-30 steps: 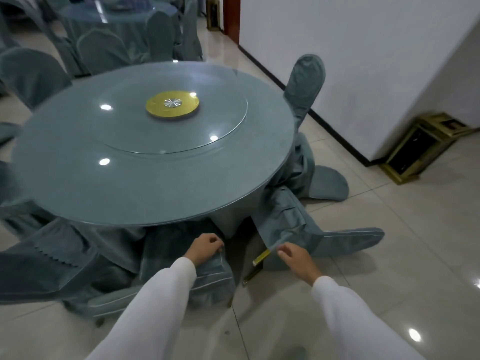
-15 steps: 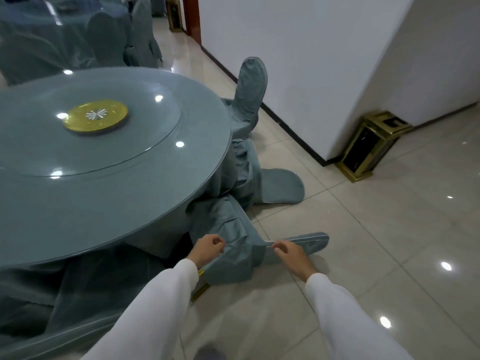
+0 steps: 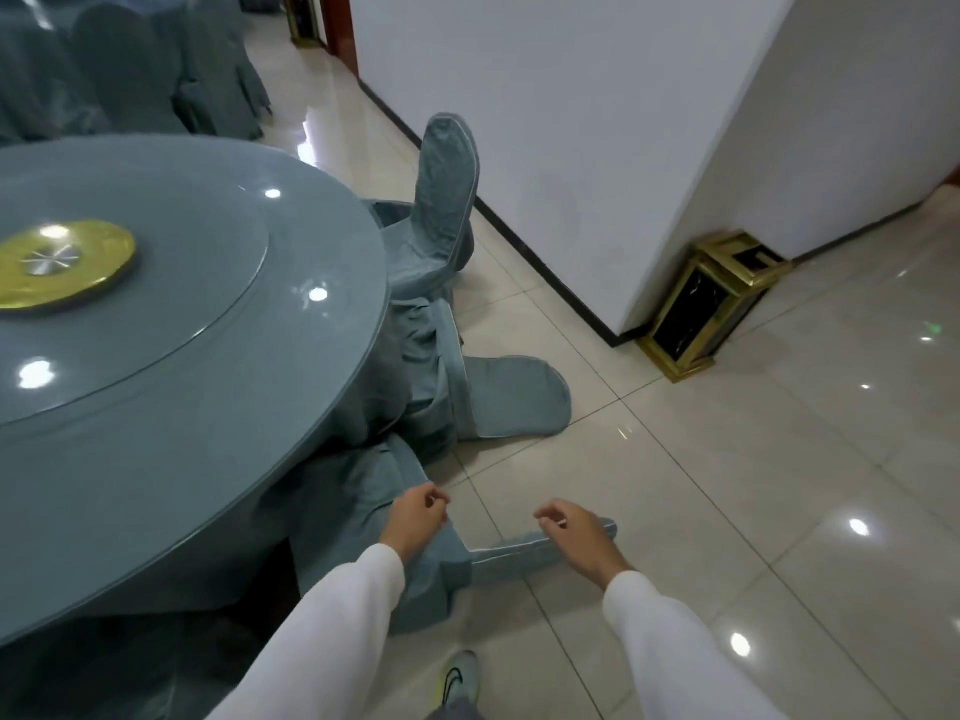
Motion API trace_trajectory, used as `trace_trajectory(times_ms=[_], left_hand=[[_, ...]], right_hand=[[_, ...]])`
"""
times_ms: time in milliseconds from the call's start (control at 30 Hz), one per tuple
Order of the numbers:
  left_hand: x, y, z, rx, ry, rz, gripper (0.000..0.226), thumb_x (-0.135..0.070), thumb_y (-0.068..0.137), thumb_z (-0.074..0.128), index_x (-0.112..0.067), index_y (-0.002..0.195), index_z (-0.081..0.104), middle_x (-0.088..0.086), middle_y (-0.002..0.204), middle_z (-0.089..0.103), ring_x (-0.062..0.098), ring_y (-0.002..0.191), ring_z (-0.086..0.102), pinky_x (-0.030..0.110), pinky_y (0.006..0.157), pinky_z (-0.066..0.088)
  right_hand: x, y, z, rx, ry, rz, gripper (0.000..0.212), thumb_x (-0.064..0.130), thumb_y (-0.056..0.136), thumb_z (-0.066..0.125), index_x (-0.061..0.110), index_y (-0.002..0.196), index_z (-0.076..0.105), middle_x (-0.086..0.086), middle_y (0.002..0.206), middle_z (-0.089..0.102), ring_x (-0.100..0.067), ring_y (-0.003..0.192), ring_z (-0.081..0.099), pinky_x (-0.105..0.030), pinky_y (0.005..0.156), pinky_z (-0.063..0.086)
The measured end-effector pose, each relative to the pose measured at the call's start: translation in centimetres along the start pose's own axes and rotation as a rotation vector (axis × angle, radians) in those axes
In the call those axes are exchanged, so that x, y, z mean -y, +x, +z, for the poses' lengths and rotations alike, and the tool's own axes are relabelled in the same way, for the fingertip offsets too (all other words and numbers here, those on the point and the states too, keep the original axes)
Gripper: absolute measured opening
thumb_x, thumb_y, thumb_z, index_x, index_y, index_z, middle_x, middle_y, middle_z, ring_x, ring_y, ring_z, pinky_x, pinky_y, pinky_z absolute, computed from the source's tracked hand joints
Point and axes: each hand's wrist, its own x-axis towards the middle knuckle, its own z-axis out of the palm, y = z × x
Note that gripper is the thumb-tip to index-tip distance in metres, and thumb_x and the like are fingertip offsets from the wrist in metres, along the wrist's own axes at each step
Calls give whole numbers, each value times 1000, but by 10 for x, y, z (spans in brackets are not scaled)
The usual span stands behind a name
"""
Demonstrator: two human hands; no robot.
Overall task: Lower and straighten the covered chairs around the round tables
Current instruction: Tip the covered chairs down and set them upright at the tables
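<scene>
Two hands hover over nearest covered chair tipped against round table: left hand and right hand loosely curled, grasping nothing. Risk: loose cover snags, chair slides on glossy tile.

Three grey-blue covered chairs round the table — two tipped flat, one upright

Even indoor light, glare from overhead lamps

Ceiling lamps throw white spots on the glass tabletop left of my hands and the glossy floor tiles to their right. Shadows under the table are soft; straight edges bow outward; far chairs blur.
</scene>
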Motion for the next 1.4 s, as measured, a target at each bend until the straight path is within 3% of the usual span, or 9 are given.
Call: trace_trajectory(times_ms=[67, 200, 433, 567, 733, 1000, 1233, 1300, 1400], left_hand=[[-15, 23, 8, 11, 0, 1, 17, -10, 100, 52, -13, 97, 68, 7, 87, 72, 21, 83, 70, 29, 75, 59], [-43, 65, 23, 18, -52, -30, 15, -16, 100, 53, -15, 97, 68, 4, 86, 74, 20, 82, 71, 33, 79, 61], [-72, 124, 64, 8, -78, -90, 15, -23, 101, 56, -13, 101, 68, 5, 89, 73, 19, 84, 71, 33, 82, 60], [-91, 146, 102, -73, -211, -173, 14, -21, 101, 57, -13, 100, 68, 6, 90, 73, 22, 84, 71, 38, 84, 61], [-120, 158, 152, -231, -349, -269, 17, -25, 100, 57, -14, 102, 70, 4, 91, 75, 23, 86, 72, 30, 73, 56], [-109, 152, 228, -394, -415, -373, 13, -29, 97, 59, -22, 93, 70, -1, 87, 75, 20, 84, 72, 42, 80, 60], [-86, 162, 283, -347, -326, -420, 24, -45, 97, 60, -23, 90, 67, -3, 85, 73, 15, 81, 69, 29, 72, 54], [-70, 169, 299, -307, -284, -421, 16, -39, 97, 62, -25, 92, 67, -4, 88, 72, 13, 85, 68, 31, 77, 56], [-45, 180, 327, -262, -216, -413, 8, -28, 96, 62, -26, 102, 65, -5, 96, 68, 13, 90, 65, 34, 84, 57]], right_hand=[[-5, 22, -19, 11, -18, -8, 16, 24, 105, 53, 24, 115, 66, 7, 111, 67, -11, 104, 62, -12, 76, 47], [-22, 69, -54, 39, -34, -6, 15, 27, 104, 54, 28, 112, 67, 7, 112, 69, -12, 104, 64, -29, 93, 56], [-53, 148, -108, 87, -45, -44, 13, 28, 104, 56, 31, 111, 66, 12, 110, 68, -4, 102, 62, -15, 82, 49], [-89, 192, -139, 172, -74, -56, 13, 27, 103, 56, 29, 109, 68, 11, 109, 69, -5, 102, 63, -19, 85, 52], [-133, 244, -167, 330, -167, -111, 14, 24, 103, 55, 30, 106, 67, 9, 109, 70, -8, 100, 65, -22, 87, 53], [-181, 287, -178, 546, -281, -182, 16, 22, 101, 55, 29, 107, 67, 7, 107, 69, -8, 98, 66, -15, 77, 48], [-249, 306, -165, 586, -299, -107, 17, 21, 98, 54, 32, 104, 65, 5, 104, 69, -14, 95, 66, -29, 85, 55], [-271, 309, -160, 590, -331, -103, 16, 22, 99, 54, 36, 104, 62, 4, 107, 69, -15, 97, 66, -34, 90, 56], [-305, 319, -146, 627, -425, -98, 27, 27, 97, 60, 29, 124, 57, 4, 122, 63, -16, 109, 62, -30, 94, 51]])
